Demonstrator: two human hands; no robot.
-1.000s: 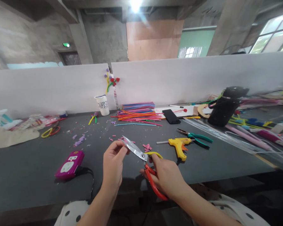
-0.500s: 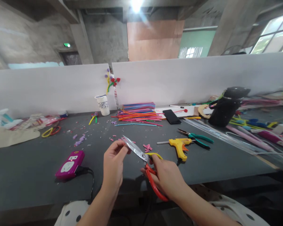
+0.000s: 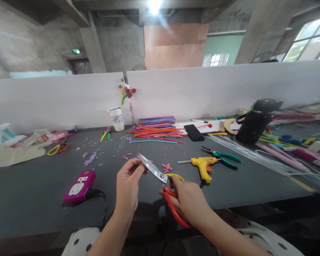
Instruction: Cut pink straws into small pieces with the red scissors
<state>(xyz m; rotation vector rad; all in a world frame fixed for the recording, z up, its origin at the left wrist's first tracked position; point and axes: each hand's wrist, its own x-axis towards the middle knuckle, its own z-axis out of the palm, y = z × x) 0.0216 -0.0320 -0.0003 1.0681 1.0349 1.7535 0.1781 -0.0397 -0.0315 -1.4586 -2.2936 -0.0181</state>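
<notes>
My right hand grips the red and yellow handles of a pair of scissors, its blades pointing up and left. The blades look closed or nearly so, and their tip reaches past the fingers of my left hand. Those left fingers are pinched together right beside the blades; whatever is between them is hidden or too small to name. Short pink clippings lie on the dark table just beyond the scissors.
A yellow glue gun and green-handled pliers lie to the right. Behind are pipe cleaners, a phone and a paper cup. At left sits a magenta power box; far right stands a black jug.
Hardly anything differs. The scissors' tip and my left fingers have shifted very slightly left; both hands keep their grip.
</notes>
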